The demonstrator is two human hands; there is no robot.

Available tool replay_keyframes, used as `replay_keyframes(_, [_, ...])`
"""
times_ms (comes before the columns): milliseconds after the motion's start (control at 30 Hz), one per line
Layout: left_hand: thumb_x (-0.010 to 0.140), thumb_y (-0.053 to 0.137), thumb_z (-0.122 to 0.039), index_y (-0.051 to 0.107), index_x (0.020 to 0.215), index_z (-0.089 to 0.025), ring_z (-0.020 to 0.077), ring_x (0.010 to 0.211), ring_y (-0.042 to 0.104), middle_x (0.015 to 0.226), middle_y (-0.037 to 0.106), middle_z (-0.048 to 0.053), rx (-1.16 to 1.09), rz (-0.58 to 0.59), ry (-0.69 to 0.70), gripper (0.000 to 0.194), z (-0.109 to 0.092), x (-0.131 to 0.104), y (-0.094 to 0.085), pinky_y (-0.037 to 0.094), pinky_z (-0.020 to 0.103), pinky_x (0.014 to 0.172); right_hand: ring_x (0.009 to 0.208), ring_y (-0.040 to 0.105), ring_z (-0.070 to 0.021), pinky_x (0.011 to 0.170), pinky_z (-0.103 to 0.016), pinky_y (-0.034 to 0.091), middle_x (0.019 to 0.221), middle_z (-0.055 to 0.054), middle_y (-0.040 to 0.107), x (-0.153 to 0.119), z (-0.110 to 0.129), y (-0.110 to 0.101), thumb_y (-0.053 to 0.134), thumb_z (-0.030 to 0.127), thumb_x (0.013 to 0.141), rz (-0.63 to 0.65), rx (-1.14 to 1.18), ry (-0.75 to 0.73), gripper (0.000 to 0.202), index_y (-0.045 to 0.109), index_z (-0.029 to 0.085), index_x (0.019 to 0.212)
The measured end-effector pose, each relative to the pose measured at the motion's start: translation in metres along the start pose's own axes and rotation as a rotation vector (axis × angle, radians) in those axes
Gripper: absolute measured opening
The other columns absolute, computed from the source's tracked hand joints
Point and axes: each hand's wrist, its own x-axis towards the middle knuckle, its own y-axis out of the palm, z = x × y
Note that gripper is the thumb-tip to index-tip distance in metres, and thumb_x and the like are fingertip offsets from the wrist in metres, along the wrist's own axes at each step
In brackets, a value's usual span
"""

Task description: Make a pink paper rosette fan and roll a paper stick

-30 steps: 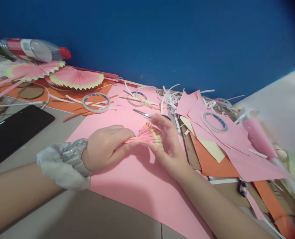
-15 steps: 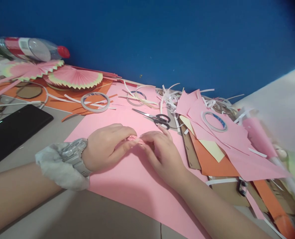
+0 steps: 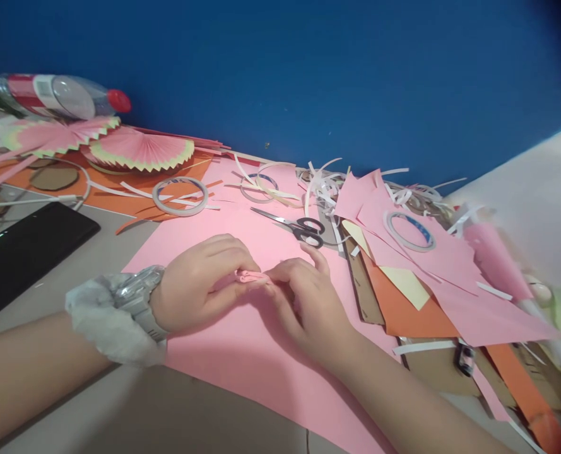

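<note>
Head view: the folded pink paper (image 3: 252, 277) was between the two hands, above the large pink sheet (image 3: 242, 372).
Folded pink paper: it looked like a narrow, flattened bundle, its layered edges stacked closely; most of its length was hidden by fingers, so its full shape could not be told.
Left hand (image 3: 204, 277): thumb and bent fingers gripped the bundle from its left side.
Right hand (image 3: 311, 302): thumb and forefinger pinched its right end, fingertips near the left hand's; one finger stuck out toward the scissors.
Scissors (image 3: 288, 222): they lay beyond the hands on the pink sheet, black handles to the right.
Pleated fan (image 3: 142, 148): it lay spread at the back left, pink with a pale yellow zigzag rim.
</note>
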Motion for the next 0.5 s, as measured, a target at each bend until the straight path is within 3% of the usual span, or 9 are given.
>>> replay_keyframes(167, [0.088, 0.05, -0.025, 0.057, 0.079, -0.018, 0.018, 0.074, 0.054, 0.075, 0.062, 0.004, 0.025, -0.011, -0.026, 0.013, -0.0018, 0.0001, 0.0012, 0.044, 0.032, 0.069, 0.079, 0.061, -0.0159, 0.109, -0.047, 0.015, 0.079, 0.002, 0.066, -0.0002, -0.0005, 0.0006, 0.045, 0.022, 0.092, -0.001, 0.024, 0.038, 0.006, 0.051, 0.024, 0.089])
replay_keyframes(400, [0.089, 0.052, -0.025, 0.059, 0.098, -0.018, 0.0183, 0.09, 0.057, 0.095, 0.066, 0.005, 0.054, -0.063, -0.05, 0.014, 0.0005, 0.0011, 0.0004, 0.043, 0.032, 0.083, 0.092, 0.055, -0.0192, 0.105, -0.047, 0.018, 0.086, 0.0, 0.063, 0.0, -0.0072, 0.0, 0.048, 0.018, 0.089, -0.123, -0.057, 0.042, 0.012, 0.052, 0.027, 0.095])
replay_keyframes(500, [0.089, 0.052, -0.026, 0.059, 0.097, -0.018, 0.0185, 0.088, 0.057, 0.092, 0.066, 0.005, 0.094, -0.066, -0.044, 0.014, 0.0045, 0.0011, -0.0009, 0.043, 0.032, 0.081, 0.093, 0.054, -0.0208, 0.102, -0.047, 0.018, 0.088, 0.0, 0.063, 0.0009, -0.0081, -0.0008, 0.054, 0.025, 0.087, -0.128, -0.051, 0.057, 0.008, 0.053, 0.026, 0.095])
